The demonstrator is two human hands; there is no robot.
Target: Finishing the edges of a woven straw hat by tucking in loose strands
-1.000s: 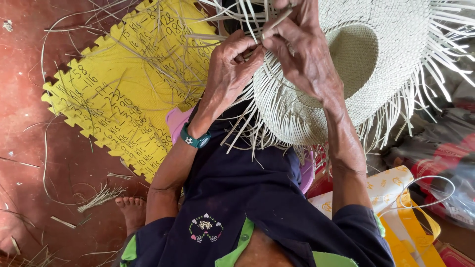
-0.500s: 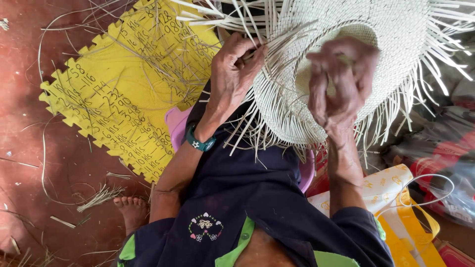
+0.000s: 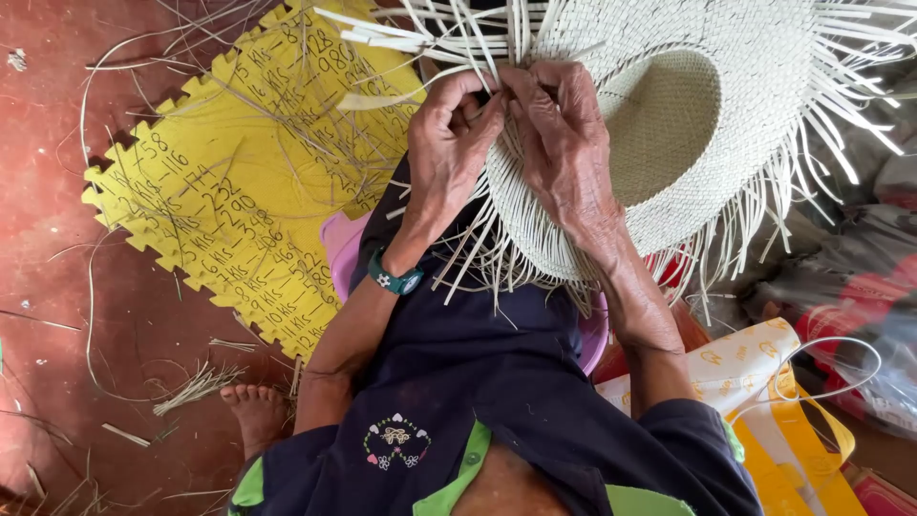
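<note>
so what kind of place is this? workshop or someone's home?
Probably a home or informal craft spot, worked at floor level. Both hands, left and right, plait strips on a half-woven straw hat; loose straw litters the red floor, with a yellow foam mat alongside.

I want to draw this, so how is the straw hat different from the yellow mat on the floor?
The straw hat is pale cream and round, with a bowl-shaped crown; the yellow mat is bright yellow, flat and roughly square. The hat's edge ends in loose, sticking-out strips, while the mat's edge has jigsaw-like teeth. The hat is held up by the left hand and right hand; the mat lies on the red floor, with handwriting on it. Thin straw strands lie across both.
</note>
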